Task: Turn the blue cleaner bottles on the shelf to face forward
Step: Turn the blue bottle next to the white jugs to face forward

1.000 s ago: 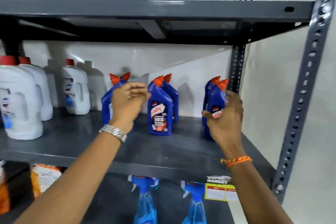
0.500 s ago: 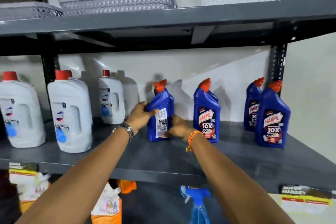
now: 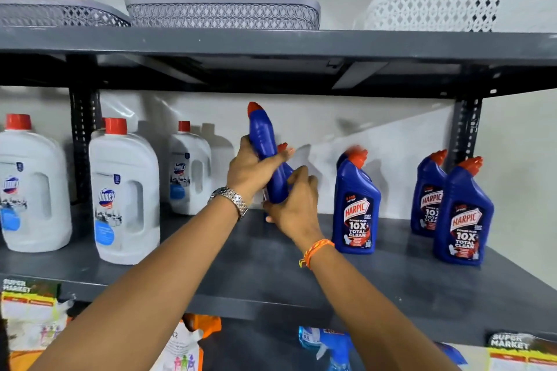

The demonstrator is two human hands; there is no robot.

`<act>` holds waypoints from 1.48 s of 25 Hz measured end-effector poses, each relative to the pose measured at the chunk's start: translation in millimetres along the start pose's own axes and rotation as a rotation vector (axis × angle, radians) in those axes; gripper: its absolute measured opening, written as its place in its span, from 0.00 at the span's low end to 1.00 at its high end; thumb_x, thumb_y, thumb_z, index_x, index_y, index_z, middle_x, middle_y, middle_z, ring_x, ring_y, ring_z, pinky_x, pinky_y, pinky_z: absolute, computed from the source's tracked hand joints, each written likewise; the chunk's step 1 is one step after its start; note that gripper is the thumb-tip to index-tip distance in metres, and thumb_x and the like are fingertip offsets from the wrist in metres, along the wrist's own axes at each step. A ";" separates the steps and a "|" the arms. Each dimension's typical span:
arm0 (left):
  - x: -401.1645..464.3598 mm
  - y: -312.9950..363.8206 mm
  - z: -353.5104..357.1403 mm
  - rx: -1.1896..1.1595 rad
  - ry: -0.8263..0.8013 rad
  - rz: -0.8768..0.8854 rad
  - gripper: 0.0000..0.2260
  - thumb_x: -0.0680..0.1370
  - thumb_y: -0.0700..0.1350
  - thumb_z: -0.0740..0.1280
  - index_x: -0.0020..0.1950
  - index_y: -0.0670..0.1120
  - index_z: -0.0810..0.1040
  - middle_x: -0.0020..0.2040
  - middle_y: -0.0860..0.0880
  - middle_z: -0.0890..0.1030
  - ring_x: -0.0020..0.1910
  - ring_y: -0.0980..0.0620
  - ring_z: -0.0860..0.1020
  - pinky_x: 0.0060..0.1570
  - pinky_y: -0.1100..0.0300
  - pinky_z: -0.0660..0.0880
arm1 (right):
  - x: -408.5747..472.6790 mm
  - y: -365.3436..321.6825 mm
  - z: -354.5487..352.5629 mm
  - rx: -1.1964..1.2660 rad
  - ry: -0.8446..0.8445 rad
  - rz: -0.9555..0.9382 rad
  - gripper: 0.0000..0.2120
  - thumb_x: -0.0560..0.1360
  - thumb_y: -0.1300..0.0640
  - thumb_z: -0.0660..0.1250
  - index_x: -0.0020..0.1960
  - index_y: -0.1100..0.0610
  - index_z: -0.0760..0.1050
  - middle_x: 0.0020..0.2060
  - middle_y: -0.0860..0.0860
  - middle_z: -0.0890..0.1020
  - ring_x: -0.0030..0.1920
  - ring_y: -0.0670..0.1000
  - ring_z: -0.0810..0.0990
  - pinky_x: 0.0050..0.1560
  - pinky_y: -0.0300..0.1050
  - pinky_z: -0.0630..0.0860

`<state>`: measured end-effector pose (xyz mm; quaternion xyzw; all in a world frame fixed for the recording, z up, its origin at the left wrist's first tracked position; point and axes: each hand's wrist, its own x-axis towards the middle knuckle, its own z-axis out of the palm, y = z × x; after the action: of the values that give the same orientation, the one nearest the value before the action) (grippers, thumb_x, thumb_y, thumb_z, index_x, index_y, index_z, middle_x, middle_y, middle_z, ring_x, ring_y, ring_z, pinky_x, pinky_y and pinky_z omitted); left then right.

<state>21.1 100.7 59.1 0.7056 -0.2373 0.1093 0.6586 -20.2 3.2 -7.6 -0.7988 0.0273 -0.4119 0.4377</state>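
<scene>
Bright, even light from the front throws soft grey shadows of the blue cleaner bottles [image 3: 355, 205] onto the white wall [image 3: 376, 129]. The upper shelf's [image 3: 271, 42] underside lies dark. Wide-angle distortion bows the shelf edges. Slight motion blur smears one red cap [image 3: 357, 156].

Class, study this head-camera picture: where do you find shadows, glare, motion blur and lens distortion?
Head view: bottle shadows fall on the white wall; glare streaks the wall behind the white jugs; the cap of the middle Harpic bottle smears with blur; the upper shelf edge bows from the wide lens.
</scene>
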 end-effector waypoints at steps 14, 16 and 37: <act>7.6 -87.1 -7.2 -0.210 -0.333 -0.060 0.20 0.81 0.44 0.67 0.73 0.45 0.72 0.65 0.41 0.82 0.61 0.44 0.82 0.54 0.55 0.82 | 12.8 50.5 -0.6 0.047 -0.155 0.288 0.29 0.64 0.65 0.82 0.62 0.61 0.76 0.56 0.57 0.85 0.56 0.57 0.84 0.58 0.56 0.83; 8.0 -96.5 -9.3 -0.164 -0.309 -0.094 0.19 0.81 0.44 0.67 0.71 0.44 0.72 0.65 0.39 0.82 0.62 0.42 0.82 0.57 0.51 0.81 | 7.2 55.9 5.9 0.011 -0.155 0.306 0.27 0.64 0.65 0.81 0.61 0.60 0.76 0.56 0.56 0.84 0.56 0.55 0.84 0.59 0.54 0.83; -80.8 -100.3 -55.2 -0.044 -0.238 -0.134 0.10 0.76 0.47 0.73 0.55 0.45 0.83 0.55 0.42 0.87 0.53 0.47 0.86 0.51 0.54 0.83 | -56.8 39.7 -18.9 0.196 -0.308 0.269 0.26 0.67 0.65 0.80 0.63 0.63 0.78 0.57 0.58 0.86 0.58 0.56 0.85 0.60 0.57 0.82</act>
<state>8.1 172.3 -60.6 0.7133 -0.2684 -0.0246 0.6469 -57.9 -11.1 -67.1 -0.7950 0.0260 -0.2238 0.5632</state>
